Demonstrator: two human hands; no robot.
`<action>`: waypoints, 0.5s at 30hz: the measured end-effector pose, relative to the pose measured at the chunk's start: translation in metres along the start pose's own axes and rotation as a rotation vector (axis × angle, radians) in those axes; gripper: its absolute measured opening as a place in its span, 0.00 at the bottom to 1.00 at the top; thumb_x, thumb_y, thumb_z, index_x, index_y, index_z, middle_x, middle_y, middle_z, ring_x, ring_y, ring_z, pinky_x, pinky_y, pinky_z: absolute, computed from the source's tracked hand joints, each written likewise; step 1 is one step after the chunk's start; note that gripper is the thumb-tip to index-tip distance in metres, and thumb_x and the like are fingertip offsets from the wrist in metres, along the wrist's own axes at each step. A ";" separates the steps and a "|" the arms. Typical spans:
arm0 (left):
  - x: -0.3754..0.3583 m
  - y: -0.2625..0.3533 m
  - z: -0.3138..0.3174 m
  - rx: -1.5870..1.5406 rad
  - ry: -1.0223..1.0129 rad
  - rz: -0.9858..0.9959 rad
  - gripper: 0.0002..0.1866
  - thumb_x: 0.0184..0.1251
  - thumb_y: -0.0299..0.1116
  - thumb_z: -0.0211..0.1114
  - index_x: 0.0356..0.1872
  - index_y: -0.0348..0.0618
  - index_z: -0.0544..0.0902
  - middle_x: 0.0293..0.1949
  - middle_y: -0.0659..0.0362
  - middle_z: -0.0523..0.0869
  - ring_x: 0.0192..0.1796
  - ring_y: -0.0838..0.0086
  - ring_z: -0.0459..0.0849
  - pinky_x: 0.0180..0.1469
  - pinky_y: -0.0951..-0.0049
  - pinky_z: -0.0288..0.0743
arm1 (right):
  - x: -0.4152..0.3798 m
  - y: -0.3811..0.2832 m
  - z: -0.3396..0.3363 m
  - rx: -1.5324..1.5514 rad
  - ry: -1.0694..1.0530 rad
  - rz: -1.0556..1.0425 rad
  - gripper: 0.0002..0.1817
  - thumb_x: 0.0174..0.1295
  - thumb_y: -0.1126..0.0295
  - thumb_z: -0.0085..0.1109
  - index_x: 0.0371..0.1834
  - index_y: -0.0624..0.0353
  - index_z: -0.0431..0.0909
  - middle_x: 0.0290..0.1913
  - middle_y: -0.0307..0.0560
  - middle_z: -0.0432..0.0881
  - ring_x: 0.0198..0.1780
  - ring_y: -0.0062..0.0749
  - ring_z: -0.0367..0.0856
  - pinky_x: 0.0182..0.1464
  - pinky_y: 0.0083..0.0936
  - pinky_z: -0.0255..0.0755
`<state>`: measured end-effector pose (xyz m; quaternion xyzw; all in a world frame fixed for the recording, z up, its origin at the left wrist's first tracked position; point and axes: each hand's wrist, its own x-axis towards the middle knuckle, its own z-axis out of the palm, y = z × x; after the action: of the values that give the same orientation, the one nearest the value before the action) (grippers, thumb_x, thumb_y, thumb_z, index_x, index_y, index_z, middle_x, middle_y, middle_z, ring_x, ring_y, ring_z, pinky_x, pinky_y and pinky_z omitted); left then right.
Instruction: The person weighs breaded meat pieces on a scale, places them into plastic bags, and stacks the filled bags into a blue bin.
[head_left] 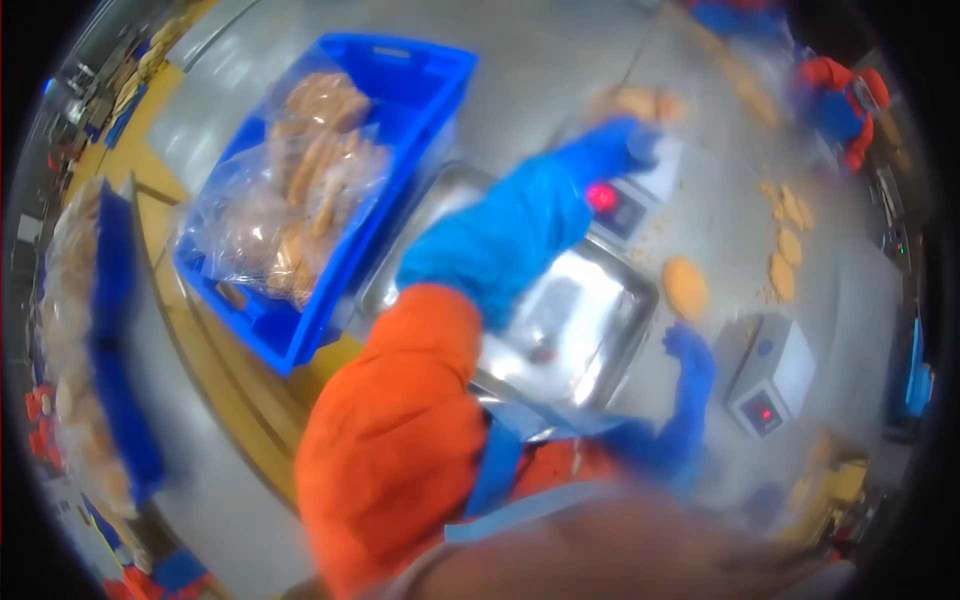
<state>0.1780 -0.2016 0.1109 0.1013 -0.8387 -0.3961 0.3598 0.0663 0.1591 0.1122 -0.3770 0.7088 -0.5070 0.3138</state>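
My left hand [622, 145], in a long blue glove below an orange sleeve, reaches far forward over a small scale [628, 200] with a red display. It is blurred and appears to hold a breaded patty [640, 102] at its fingertips. My right hand [690, 352], also in a blue glove, hovers over the steel table with its fingers apart. It holds nothing and sits just below a single breaded patty [685, 288] lying on the table.
A shiny metal tray [590, 330] lies under my left arm. A blue crate [415, 110] holds a clear bag of breaded pieces, and another crate [112, 330] stands at the left. A second scale [765, 375] is at the right, with several patties [790, 240] beyond it. Another person's gloved hands [840, 100] are at the far right.
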 end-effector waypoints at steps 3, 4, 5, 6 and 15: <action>0.012 0.057 -0.088 -0.003 0.143 -0.119 0.17 0.56 0.31 0.70 0.46 0.40 0.80 0.38 0.61 0.84 0.39 0.78 0.79 0.45 0.73 0.76 | -0.009 0.013 -0.010 -0.010 0.029 0.053 0.15 0.66 0.70 0.49 0.51 0.66 0.76 0.45 0.48 0.80 0.44 0.29 0.79 0.46 0.23 0.72; 0.015 0.059 -0.099 -0.342 0.167 -0.091 0.16 0.55 0.32 0.70 0.45 0.39 0.80 0.38 0.61 0.84 0.39 0.78 0.79 0.45 0.73 0.76 | -0.012 0.016 -0.012 -0.009 0.021 0.048 0.15 0.66 0.70 0.49 0.51 0.66 0.76 0.45 0.48 0.80 0.44 0.29 0.79 0.46 0.23 0.72; 0.016 0.063 -0.111 -0.508 0.176 -0.078 0.16 0.54 0.32 0.71 0.44 0.39 0.80 0.38 0.61 0.84 0.39 0.78 0.79 0.45 0.73 0.76 | -0.015 0.019 -0.012 0.013 0.042 0.090 0.15 0.66 0.70 0.49 0.51 0.66 0.76 0.45 0.48 0.80 0.44 0.29 0.79 0.46 0.23 0.72; 0.017 0.068 -0.123 -0.673 0.184 -0.064 0.16 0.54 0.32 0.71 0.43 0.38 0.81 0.38 0.61 0.83 0.39 0.77 0.79 0.45 0.73 0.76 | -0.016 0.022 -0.011 0.036 0.065 0.138 0.15 0.66 0.70 0.49 0.51 0.66 0.76 0.45 0.48 0.81 0.44 0.29 0.79 0.46 0.23 0.72; -0.035 0.106 -0.231 -0.632 0.797 -0.055 0.13 0.62 0.27 0.53 0.45 0.35 0.79 0.44 0.54 0.81 0.45 0.68 0.81 0.48 0.70 0.76 | 0.002 0.038 0.003 0.101 -0.048 0.095 0.15 0.66 0.68 0.49 0.51 0.65 0.76 0.43 0.46 0.81 0.42 0.28 0.80 0.44 0.22 0.72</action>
<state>0.3740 -0.2514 0.2697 0.1529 -0.4724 -0.5703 0.6543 0.0596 0.1639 0.0751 -0.3389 0.6916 -0.5173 0.3730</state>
